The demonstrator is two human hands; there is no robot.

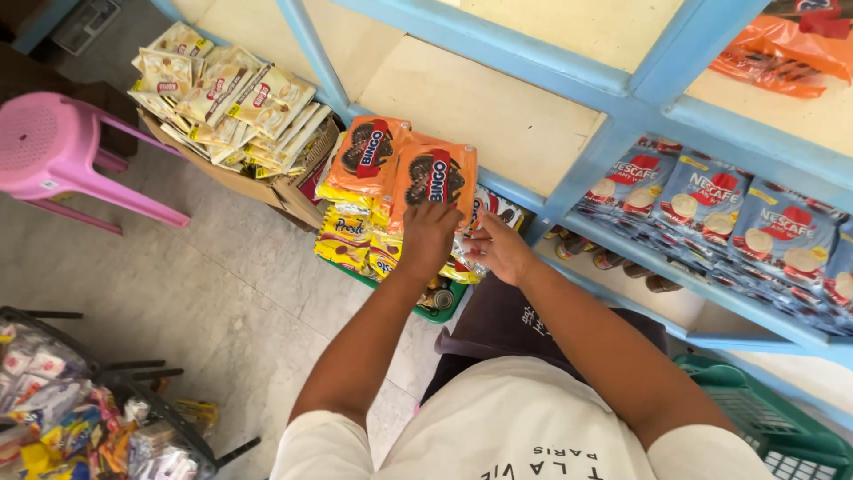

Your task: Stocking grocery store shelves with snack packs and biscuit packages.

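My left hand [428, 233] grips the lower edge of an orange pack of chocolate sandwich biscuits [435, 173] that stands upright on a stack of snack packs. A second orange biscuit pack [366, 153] stands just left of it. Beneath them lie yellow snack packs [345, 236] in a green crate [437, 311]. My right hand [500, 251] rests with curled fingers on a clear-wrapped pack [494, 209] to the right of the orange one; whether it holds that pack is unclear.
A blue wooden shelf frame [622, 120] runs across the top, with blue coffee sachet packs [711, 209] on its right shelf. A cardboard box of cream sachets [227, 93] and a pink stool [53, 147] stand left. A green basket [764, 418] sits lower right, a black rack of snacks [80, 418] lower left.
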